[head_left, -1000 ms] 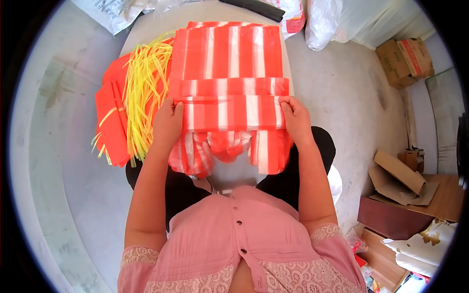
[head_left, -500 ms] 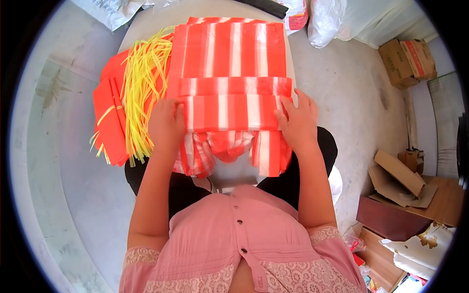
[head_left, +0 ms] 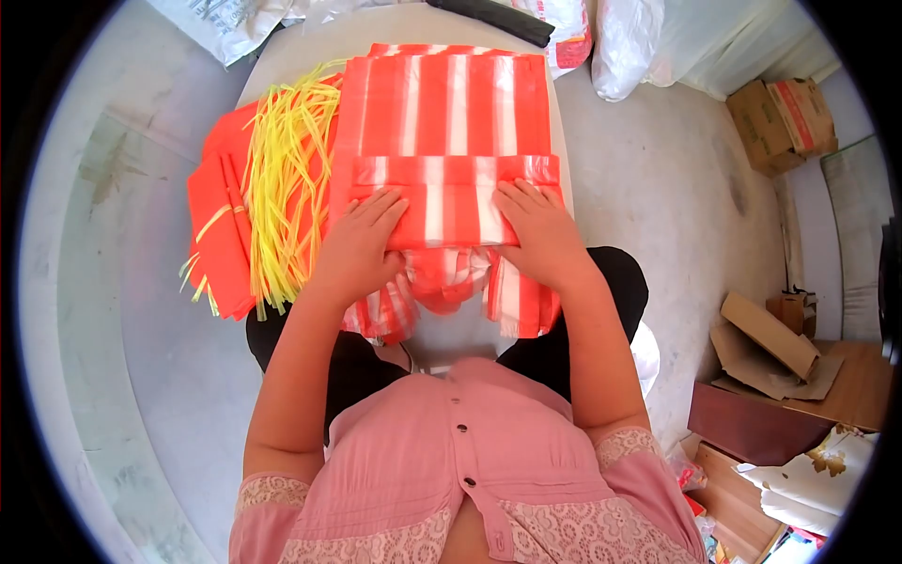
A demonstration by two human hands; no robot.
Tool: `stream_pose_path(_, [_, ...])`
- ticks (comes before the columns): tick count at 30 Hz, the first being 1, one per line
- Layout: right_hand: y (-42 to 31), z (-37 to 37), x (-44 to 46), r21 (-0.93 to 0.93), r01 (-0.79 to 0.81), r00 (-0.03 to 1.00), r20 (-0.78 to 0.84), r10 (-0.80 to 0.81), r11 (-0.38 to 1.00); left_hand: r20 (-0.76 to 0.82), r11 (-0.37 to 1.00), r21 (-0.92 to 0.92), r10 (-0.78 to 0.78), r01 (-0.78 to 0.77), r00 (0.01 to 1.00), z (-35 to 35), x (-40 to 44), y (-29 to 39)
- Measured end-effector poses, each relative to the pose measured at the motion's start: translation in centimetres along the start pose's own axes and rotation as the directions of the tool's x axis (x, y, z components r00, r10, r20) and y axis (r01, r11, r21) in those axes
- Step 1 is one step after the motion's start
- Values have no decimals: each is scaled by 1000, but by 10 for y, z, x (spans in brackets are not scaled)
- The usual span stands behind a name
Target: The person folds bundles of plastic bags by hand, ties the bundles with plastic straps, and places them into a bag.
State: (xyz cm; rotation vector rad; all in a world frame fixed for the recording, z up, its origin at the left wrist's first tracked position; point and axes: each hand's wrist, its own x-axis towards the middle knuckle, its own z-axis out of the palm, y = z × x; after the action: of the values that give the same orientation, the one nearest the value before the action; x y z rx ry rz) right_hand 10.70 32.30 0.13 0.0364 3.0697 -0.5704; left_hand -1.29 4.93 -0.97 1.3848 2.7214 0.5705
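A stack of red-and-white striped plastic sheets (head_left: 442, 108) lies on the table in front of me, its near part folded into a flat band. My left hand (head_left: 362, 246) rests on the left end of that band, fingers spread. On the right end lies my right hand (head_left: 543, 230), its fingers stretched out flat. Below the band, loose striped material (head_left: 451, 273) hangs bunched over the table's near edge. Left of the stack, a bundle of yellow strips (head_left: 287, 179) lies across folded red sheets (head_left: 214, 221).
A dark roll (head_left: 493, 19) lies at the table's (head_left: 310, 47) far edge. White bags (head_left: 625, 47) are beyond it. At the right stand a cardboard box (head_left: 780, 122) and a wooden cabinet (head_left: 752, 423) with opened cardboard (head_left: 775, 348) on top.
Both hands have let go of the band's upper corners and moved inward, and now lie flat on it. The upper fold line of the band is now less visible under the fingers.
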Motion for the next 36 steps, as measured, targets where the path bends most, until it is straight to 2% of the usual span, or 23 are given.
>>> stream_pose_path(1, [0,-8,-1,-6,-36,998,42,37,999,0,1000,-1,-17,17,1000,-1,-2,-3])
stream_pose_path(7, [27,6,-10,-152,77,985,-144,-99,985,-36,995,96,-24,27,999,-1,-2,-16])
stream_pose_path(10, [17,-19,-16,-40,6,998,-66,-9,999,8,986,158,-44,42,999,-24,-3,-11])
stream_pose_path(13, [-5,-56,-23,30,-194,978,90,190,981,302,950,6,-300,313,905,-68,2,11])
stream_pose_path(16, [-9,-66,-13,34,-305,951,68,302,952,225,883,-87,-433,460,873,-72,5,9])
stream_pose_path(17, [-1,-53,-5,-53,-240,956,-186,226,969,-1,935,-72,-349,349,937,-64,8,4])
stream_pose_path(18, [13,-28,4,-155,-196,900,-421,115,968,-224,971,-30,-237,236,945,-48,13,-4])
stream_pose_path(19, [20,-12,10,-262,-177,785,-619,-24,949,-430,991,37,-103,131,897,-35,15,-10])
stream_pose_path(22, [-1,1,19,-84,50,898,-432,-82,995,-322,984,171,99,-45,941,-16,25,2])
stream_pose_path(25, [-13,23,23,-99,153,916,-360,-179,983,-106,994,70,96,-89,990,7,28,11])
stream_pose_path(28, [-17,35,37,-100,185,914,-348,-208,978,-115,996,55,81,-75,990,20,36,14])
stream_pose_path(34, [-21,50,57,-106,150,874,-451,-182,983,-168,988,125,111,-90,980,33,55,9])
stream_pose_path(36, [-9,53,58,-139,120,904,-393,-166,983,-175,982,159,127,-99,976,36,55,-2])
